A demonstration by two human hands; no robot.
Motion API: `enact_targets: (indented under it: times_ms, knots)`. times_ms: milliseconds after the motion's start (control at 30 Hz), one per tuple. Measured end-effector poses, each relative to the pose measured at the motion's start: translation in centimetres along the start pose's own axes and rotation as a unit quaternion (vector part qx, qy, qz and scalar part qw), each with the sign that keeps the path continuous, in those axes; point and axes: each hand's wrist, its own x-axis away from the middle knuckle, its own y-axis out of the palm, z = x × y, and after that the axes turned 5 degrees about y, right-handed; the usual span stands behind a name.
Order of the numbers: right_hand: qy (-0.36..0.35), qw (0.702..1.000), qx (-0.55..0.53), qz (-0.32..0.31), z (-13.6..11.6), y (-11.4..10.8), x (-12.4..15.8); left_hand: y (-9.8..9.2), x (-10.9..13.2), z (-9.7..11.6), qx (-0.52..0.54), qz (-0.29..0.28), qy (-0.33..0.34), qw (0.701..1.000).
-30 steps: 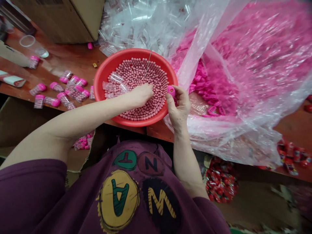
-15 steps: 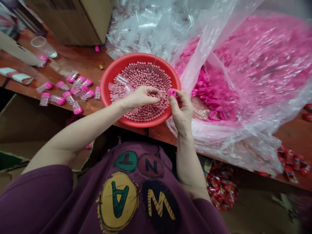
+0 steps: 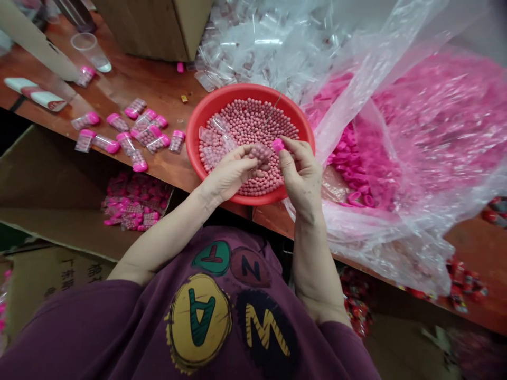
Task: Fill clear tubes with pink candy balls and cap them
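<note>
Over the red basin of small pink balls, my left hand is closed on a clear tube filled with pink balls. My right hand pinches a bright pink cap between thumb and fingers. Cap and tube are close together, with a small gap between them. Several empty clear tubes lie on the balls at the basin's left side.
Filled, capped tubes lie on the table left of the basin. Behind it are a heap of clear tubes and a cardboard box. Pink caps spill from a plastic bag at right. Below left, a carton holds capped tubes.
The view has shifted left, so the table things appear further right. My left hand has turned, bringing the filled tube into clearer sight near the cap. The cap stays in my right hand.
</note>
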Motion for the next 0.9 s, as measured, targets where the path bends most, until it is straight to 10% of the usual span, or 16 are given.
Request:
enact_targets:
  times_ms: [900]
  knots:
    - [-0.098, 0.979, 0.176, -0.017, -0.3, 2.9, 1.3, 0.3, -0.5, -0.2, 0.024, 0.099, -0.008, 0.995]
